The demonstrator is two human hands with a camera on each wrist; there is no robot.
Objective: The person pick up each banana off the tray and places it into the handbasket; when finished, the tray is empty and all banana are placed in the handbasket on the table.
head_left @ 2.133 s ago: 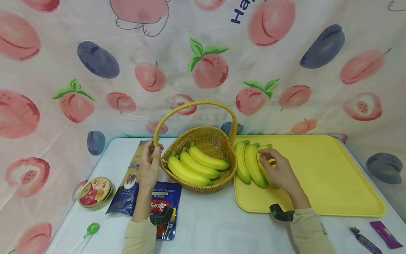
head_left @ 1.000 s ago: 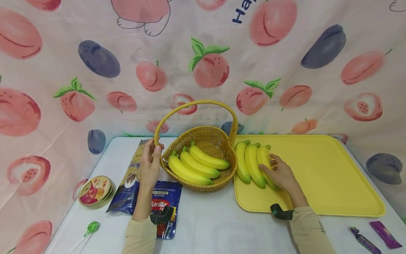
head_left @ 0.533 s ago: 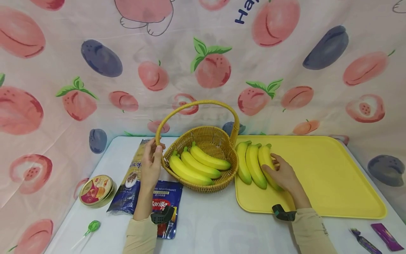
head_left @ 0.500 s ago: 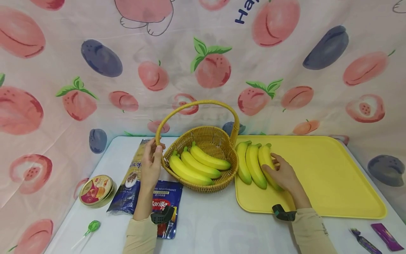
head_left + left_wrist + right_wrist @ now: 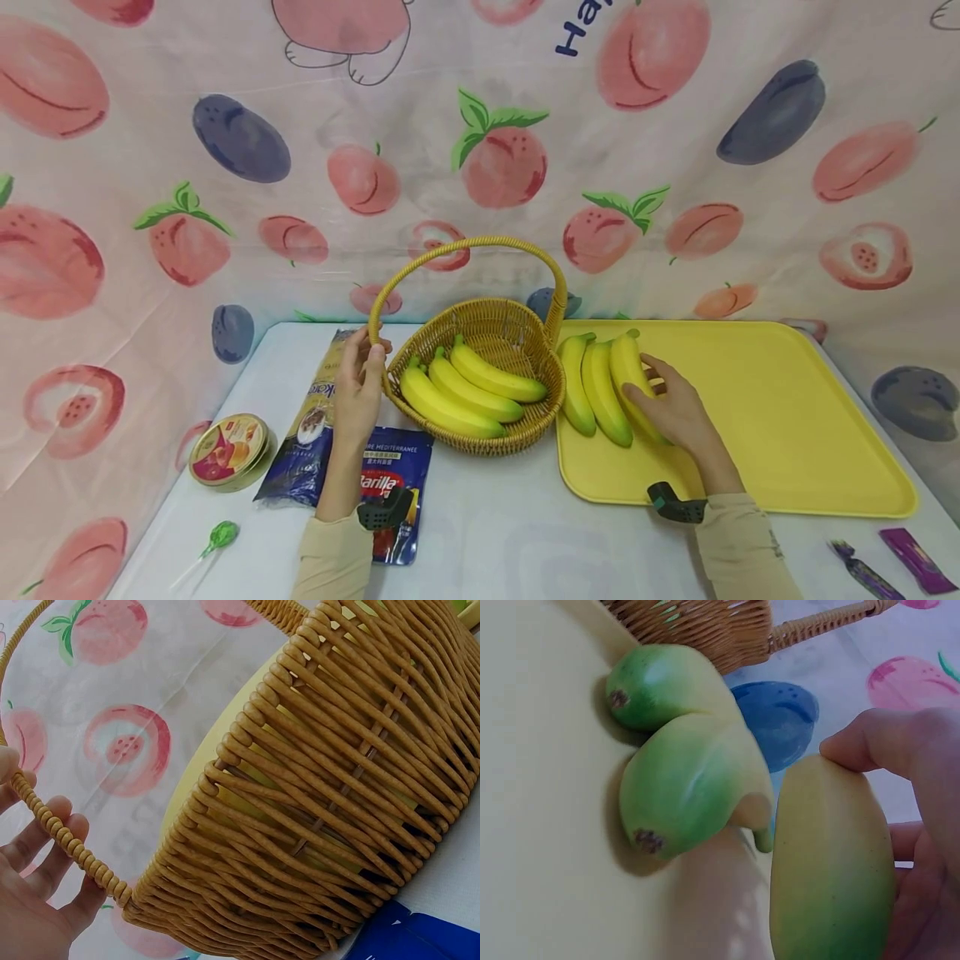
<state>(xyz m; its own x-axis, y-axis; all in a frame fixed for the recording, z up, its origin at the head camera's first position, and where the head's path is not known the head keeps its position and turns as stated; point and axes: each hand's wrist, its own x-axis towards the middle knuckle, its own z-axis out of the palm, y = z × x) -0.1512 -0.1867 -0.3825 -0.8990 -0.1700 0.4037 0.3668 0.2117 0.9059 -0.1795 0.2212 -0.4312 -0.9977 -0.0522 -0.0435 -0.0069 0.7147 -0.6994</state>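
My left hand (image 5: 358, 387) holds the handle (image 5: 393, 279) of a yellow wicker basket (image 5: 491, 447) low on its left side, with thumb and fingers around it in the left wrist view. Three bananas (image 5: 474, 397) lie inside the basket. My right hand (image 5: 678, 408) pinches another banana (image 5: 628, 367) between thumb and fingers. The right wrist view shows this banana (image 5: 829, 855) raised above the tray, its green end toward the camera. Two more bananas (image 5: 597, 392) lie side by side on the yellow tray (image 5: 787, 417), between the held one and the basket.
Left of the basket lie a blue-and-gold bag (image 5: 300, 450), a blue Barilla pouch (image 5: 401, 475), a round tin (image 5: 228, 450) and a green lollipop (image 5: 221, 535). Two purple-wrapped sweets (image 5: 917, 560) sit at the front right. Fruit-printed cloth (image 5: 480, 108) hangs behind the table.
My right hand first moved back off the rightmost banana's top, then took it by the side. Now that banana is lifted slightly and tilted. The left hand keeps its place on the handle.
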